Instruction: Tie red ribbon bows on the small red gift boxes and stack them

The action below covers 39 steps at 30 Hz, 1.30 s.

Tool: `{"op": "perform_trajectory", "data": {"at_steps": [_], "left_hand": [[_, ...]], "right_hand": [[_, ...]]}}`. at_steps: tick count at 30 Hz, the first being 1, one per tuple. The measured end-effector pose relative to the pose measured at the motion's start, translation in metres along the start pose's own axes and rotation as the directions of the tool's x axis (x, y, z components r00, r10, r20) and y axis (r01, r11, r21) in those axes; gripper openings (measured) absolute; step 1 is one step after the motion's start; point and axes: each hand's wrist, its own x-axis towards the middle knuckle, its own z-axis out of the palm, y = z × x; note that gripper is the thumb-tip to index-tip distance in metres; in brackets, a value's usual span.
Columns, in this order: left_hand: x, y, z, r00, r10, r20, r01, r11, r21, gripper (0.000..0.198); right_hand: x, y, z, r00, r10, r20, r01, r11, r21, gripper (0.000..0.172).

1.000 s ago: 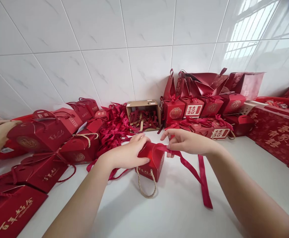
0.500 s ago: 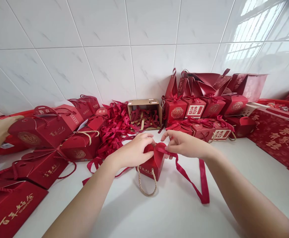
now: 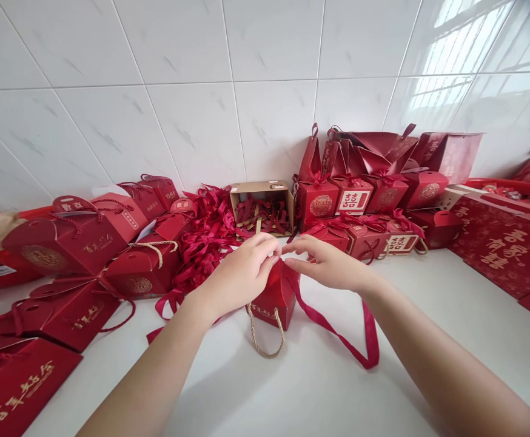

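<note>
Touching red box [image 3: 276, 296]: left hand [image 3: 243, 268]

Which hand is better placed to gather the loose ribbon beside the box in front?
Probably the right hand: the loose ribbon lies on its side of the box, whereas the left hand is farther away.

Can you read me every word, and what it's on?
"百年好合": two front-left boxes
"囍": white-labelled boxes, right
"歡喜": round tabs, left
"吾家有", last sign unclear: big box at right
Everything else, including the middle box's gold writing and round gold emblems, is too small or blurred.
</note>
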Motion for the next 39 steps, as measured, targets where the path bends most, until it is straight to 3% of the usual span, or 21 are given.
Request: {"op": "perform_trajectory", "data": {"at_steps": [3, 6, 9, 11, 13, 15, 17, 18, 19, 20, 23, 25, 27, 31, 39], "left_hand": [[-0.003, 0.007, -0.003, 0.997, 0.008, -0.071, -0.005, 0.999, 0.04, 0.022], [-0.007, 0.008, -0.009, 0.991, -0.053, -0.127, 0.063, 0.995, 0.077, 0.021], [-0.011, 0.001, -0.015, 0.973, -0.221, -0.063, 0.227, 0.967, 0.118, 0.028], [-0.012, -0.006, -0.018, 0.944, -0.328, 0.03, 0.32, 0.935, 0.154, 0.033], [-0.011, -0.013, -0.019, 0.92, -0.38, 0.094, 0.364, 0.919, 0.15, 0.031], [-0.01, -0.019, -0.02, 0.917, -0.379, 0.124, 0.369, 0.924, 0.098, 0.026], [-0.008, -0.023, -0.02, 0.919, -0.373, 0.127, 0.371, 0.928, 0.037, 0.024], [-0.006, -0.025, -0.02, 0.918, -0.377, 0.126, 0.378, 0.926, 0.012, 0.025], [-0.005, -0.027, -0.02, 0.914, -0.385, 0.127, 0.389, 0.921, -0.009, 0.026], [-0.004, -0.028, -0.019, 0.909, -0.396, 0.131, 0.403, 0.915, -0.029, 0.027], [0.0, -0.029, -0.018, 0.897, -0.41, 0.167, 0.43, 0.896, -0.108, 0.031], [0.001, -0.028, -0.017, 0.901, -0.39, 0.188, 0.422, 0.889, -0.176, 0.033], [0.001, -0.024, -0.016, 0.907, -0.368, 0.205, 0.409, 0.887, -0.214, 0.033], [-0.002, -0.016, -0.015, 0.896, -0.379, 0.231, 0.423, 0.887, -0.187, 0.034], [-0.004, -0.012, -0.016, 0.895, -0.368, 0.251, 0.419, 0.886, -0.198, 0.038]], "right_hand": [[0.004, -0.001, 0.004, 0.999, -0.044, 0.026, 0.04, 0.991, 0.127, 0.02], [0.004, -0.005, 0.0, 0.999, -0.008, -0.051, 0.02, 0.967, 0.256, 0.023], [-0.004, -0.014, -0.012, 0.983, -0.008, -0.186, 0.076, 0.931, 0.358, 0.024], [-0.016, -0.025, -0.021, 0.945, -0.026, -0.326, 0.157, 0.911, 0.382, 0.018], [-0.032, -0.037, -0.03, 0.86, -0.069, -0.505, 0.287, 0.884, 0.369, 0.014], [-0.048, -0.047, -0.037, 0.726, -0.141, -0.673, 0.457, 0.83, 0.319, 0.016], [-0.058, -0.053, -0.042, 0.593, -0.212, -0.777, 0.596, 0.765, 0.246, 0.017], [-0.06, -0.054, -0.042, 0.557, -0.236, -0.796, 0.631, 0.744, 0.221, 0.017], [-0.06, -0.054, -0.041, 0.559, -0.25, -0.791, 0.64, 0.737, 0.22, 0.017], [-0.057, -0.052, -0.039, 0.597, -0.25, -0.762, 0.619, 0.748, 0.24, 0.017], [-0.038, -0.042, -0.022, 0.844, -0.156, -0.513, 0.372, 0.859, 0.352, 0.019], [-0.021, -0.031, -0.005, 0.952, -0.056, -0.302, 0.157, 0.933, 0.322, 0.021], [-0.005, -0.018, 0.011, 0.98, 0.002, -0.198, 0.039, 0.978, 0.204, 0.021], [0.01, 0.001, 0.031, 0.993, 0.085, -0.088, -0.084, 0.996, 0.008, 0.025], [0.009, 0.002, 0.033, 0.996, 0.08, -0.036, -0.08, 0.997, 0.011, 0.024]]}}
